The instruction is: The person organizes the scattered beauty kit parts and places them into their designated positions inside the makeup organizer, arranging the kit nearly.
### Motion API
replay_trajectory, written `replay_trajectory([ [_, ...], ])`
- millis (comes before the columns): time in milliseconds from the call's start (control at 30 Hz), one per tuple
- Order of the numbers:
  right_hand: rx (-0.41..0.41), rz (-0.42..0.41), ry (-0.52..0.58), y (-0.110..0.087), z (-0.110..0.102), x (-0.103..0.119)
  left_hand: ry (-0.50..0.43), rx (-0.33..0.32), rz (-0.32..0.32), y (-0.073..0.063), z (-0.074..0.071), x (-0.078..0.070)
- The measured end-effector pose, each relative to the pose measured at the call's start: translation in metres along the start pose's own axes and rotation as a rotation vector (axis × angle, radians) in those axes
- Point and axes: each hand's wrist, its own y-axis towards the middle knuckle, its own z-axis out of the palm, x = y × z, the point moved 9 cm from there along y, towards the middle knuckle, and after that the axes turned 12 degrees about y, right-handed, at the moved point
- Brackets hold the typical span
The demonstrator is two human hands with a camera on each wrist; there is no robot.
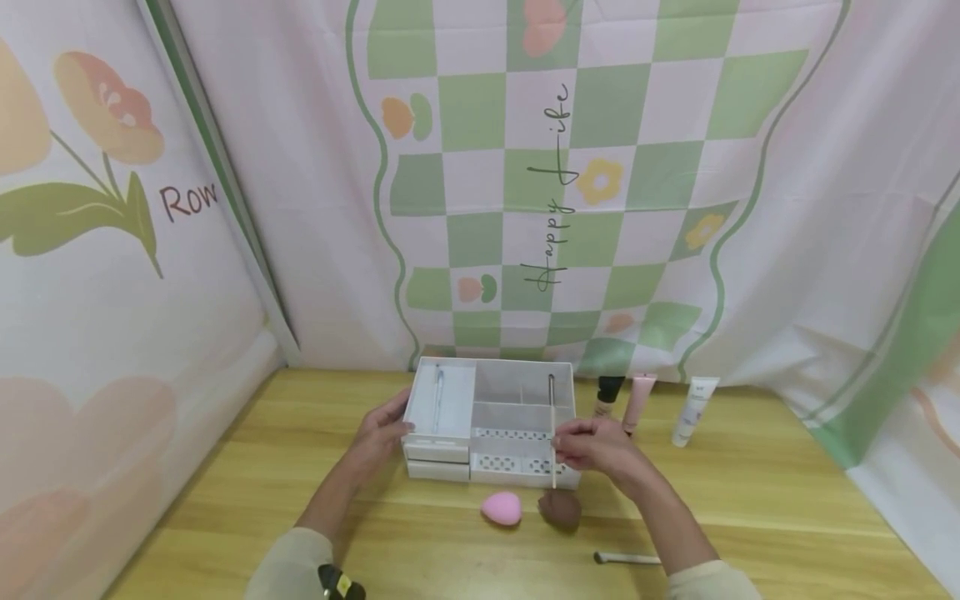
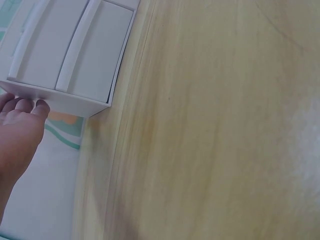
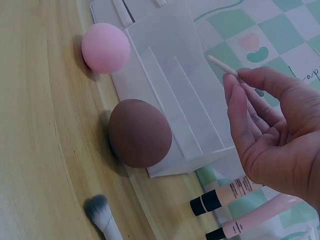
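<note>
My right hand pinches a slim makeup brush by its pale handle between thumb and fingertips. The brush stands nearly upright, dark end up, over the right side of a white desk organizer. In the right wrist view the pale handle end sticks out past the fingers. My left hand rests against the organizer's left side, its fingertips touching the wall. On the organizer's left top lies a thin clear item, its kind unclear.
In front of the organizer lie a pink makeup sponge and a brown one. Closer in is another makeup brush. A black-capped tube, a pink tube and a white tube stand to the right, before a checked curtain.
</note>
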Motion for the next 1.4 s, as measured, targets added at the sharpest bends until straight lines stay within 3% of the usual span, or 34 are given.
replay_trajectory([
  [1400,0.047,0.012,0.023,0.048,0.065,0.027,0.001,-0.003,-0.018,0.001,0.000,0.001],
])
